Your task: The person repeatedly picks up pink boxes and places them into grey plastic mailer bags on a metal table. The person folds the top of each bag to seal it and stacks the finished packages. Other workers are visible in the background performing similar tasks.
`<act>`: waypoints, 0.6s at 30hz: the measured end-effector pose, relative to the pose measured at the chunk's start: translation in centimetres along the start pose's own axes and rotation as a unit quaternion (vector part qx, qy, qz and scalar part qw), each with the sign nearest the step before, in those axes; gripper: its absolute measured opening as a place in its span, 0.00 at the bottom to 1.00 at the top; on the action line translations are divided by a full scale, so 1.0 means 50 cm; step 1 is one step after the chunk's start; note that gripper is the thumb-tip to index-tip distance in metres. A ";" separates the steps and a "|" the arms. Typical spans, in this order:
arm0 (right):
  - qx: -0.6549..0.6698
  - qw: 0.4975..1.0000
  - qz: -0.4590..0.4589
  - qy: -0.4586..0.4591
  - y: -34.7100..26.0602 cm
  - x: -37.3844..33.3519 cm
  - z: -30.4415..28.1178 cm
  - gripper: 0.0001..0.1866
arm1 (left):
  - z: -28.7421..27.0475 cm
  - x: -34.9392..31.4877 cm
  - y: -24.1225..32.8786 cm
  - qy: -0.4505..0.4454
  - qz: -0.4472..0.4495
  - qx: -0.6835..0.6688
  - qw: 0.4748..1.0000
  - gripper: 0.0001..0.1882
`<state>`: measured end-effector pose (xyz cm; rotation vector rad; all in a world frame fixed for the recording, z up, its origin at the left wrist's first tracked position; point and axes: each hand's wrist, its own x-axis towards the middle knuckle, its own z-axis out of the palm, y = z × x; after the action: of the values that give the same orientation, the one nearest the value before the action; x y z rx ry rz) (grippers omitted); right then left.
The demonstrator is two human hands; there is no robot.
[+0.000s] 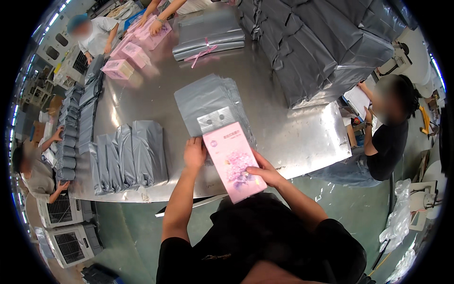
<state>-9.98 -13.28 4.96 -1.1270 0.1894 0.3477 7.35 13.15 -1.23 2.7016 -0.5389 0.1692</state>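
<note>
A pink box (pixel 235 163) with a flower print is tilted in front of me, over the edge of the metal table. My right hand (pixel 266 173) grips its right side, thumb lying across the printed face. My left hand (pixel 195 152) is beside the box's left edge, its fingers curled at the near edge of a grey plastic bag (pixel 201 102); the box partly hides this contact. That bag lies on top of a flat stack of similar bags. A pale printed strip (pixel 215 119) shows just beyond the box's far end.
Filled grey packages (pixel 149 154) stand in a row at left on the metal table (pixel 283 142). Folded bags tied with pink ribbon (pixel 208 35) and pink boxes (pixel 135 54) are farther back. A tall pile of dark packages (pixel 326 52) rises at right. Several people work around the table.
</note>
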 end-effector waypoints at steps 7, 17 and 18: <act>-0.429 0.901 0.039 -0.046 -0.029 0.075 -0.044 0.36 | 0.004 0.043 -0.065 -0.012 0.084 0.013 0.996 0.07; -0.802 0.499 -0.311 0.106 -0.077 0.376 -0.084 0.07 | -0.003 0.082 -0.054 0.034 -0.034 -0.258 0.965 0.03; -0.762 0.519 -0.362 0.134 -0.069 0.370 -0.082 0.05 | -0.029 0.058 -0.031 0.073 -0.015 -0.250 0.965 0.03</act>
<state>8.58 -15.07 0.20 -2.8852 -0.4792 -0.6543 10.56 14.06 0.14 2.1842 -0.4278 0.1935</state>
